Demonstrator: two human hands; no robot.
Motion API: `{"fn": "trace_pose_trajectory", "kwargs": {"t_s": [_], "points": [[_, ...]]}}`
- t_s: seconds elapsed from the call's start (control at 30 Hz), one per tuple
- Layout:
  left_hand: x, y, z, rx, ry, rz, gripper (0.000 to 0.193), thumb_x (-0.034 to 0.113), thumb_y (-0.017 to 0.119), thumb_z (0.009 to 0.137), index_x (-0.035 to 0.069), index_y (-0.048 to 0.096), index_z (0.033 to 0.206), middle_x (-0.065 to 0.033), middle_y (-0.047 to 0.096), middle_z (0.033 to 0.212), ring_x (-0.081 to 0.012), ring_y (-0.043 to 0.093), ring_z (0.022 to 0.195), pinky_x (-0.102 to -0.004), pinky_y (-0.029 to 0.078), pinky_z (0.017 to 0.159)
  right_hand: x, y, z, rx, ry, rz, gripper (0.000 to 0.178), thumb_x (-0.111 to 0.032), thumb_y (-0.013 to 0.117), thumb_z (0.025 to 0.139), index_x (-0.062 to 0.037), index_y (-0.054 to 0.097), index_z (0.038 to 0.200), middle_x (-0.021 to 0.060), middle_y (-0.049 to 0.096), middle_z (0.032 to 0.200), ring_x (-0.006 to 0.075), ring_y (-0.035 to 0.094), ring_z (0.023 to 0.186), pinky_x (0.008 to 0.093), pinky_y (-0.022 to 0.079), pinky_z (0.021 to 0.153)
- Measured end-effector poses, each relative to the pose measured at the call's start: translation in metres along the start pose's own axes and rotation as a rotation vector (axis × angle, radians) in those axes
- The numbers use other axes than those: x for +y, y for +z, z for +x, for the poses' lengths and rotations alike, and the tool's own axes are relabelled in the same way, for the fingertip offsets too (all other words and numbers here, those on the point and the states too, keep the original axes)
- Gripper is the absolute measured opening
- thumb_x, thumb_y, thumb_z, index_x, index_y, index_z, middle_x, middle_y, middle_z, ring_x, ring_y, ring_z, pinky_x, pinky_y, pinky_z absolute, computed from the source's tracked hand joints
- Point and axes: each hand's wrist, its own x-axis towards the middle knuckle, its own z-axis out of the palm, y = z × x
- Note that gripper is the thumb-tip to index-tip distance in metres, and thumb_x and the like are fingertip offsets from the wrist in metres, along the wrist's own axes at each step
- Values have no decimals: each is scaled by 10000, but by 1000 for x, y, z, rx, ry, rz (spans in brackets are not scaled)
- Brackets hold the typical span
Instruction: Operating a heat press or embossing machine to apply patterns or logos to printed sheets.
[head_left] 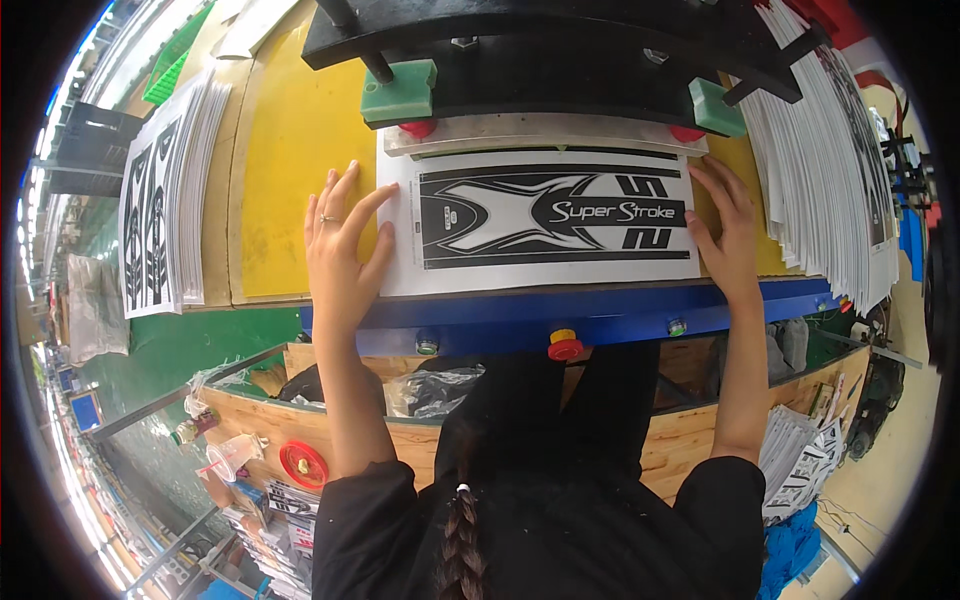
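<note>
A white printed sheet [395, 255] with a black-and-white design lies flat on the machine bed, its far edge at the metal bar [545, 136] of the press. My left hand [345, 240] has its fingers spread at the sheet's left edge, the thumb and index finger touching the paper and the other fingers over the yellow surface. At the right edge, my right hand [727, 232] has its fingers apart, with the thumb and fingertips against the paper's side. Neither hand grasps anything.
Black press [540, 60] with green blocks overhangs the sheet. Paper stacks stand at left [180, 210] and right [815, 170] on the yellow surface [290, 190]. The blue front rail [480, 318] carries green buttons and a red-and-yellow emergency button [565, 345]. Wooden shelving [410, 445] sits below.
</note>
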Motion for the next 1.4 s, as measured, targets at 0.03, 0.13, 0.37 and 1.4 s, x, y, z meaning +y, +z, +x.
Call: {"fn": "trace_pose_trajectory", "kwargs": {"t_s": [0.03,0.13,0.37,1.4], "points": [[0,0,0,-1,-3,0,375,163,649,914,238,714,1275,-128,513,1516,-375,415,1455,-509,249,1227,-1,0,0,-2,-7,-10,514,-157,691,829,-131,642,1340,135,550,1460,360,484,1372,464,356,1147],[-1,0,0,-1,-7,-1,385,155,649,908,240,715,1278,-127,514,1517,-374,416,1454,-508,247,1229,-1,-1,2,-8,-18,11,519,-159,689,829,-124,638,1345,141,547,1462,357,485,1371,466,357,1144],[-2,0,1,2,-18,-23,389,136,649,904,253,737,1265,-128,526,1509,-369,423,1451,-505,241,1231,-3,-1,4,-27,-9,-2,536,-152,689,819,-124,632,1352,143,544,1464,350,484,1373,464,351,1151],[-6,0,3,-21,-43,-37,422,67,620,874,183,729,1265,-102,522,1527,-346,410,1471,-490,251,1229,-4,7,3,16,23,-20,475,-272,688,890,-200,654,1358,120,553,1444,345,490,1361,475,353,1143]]}}
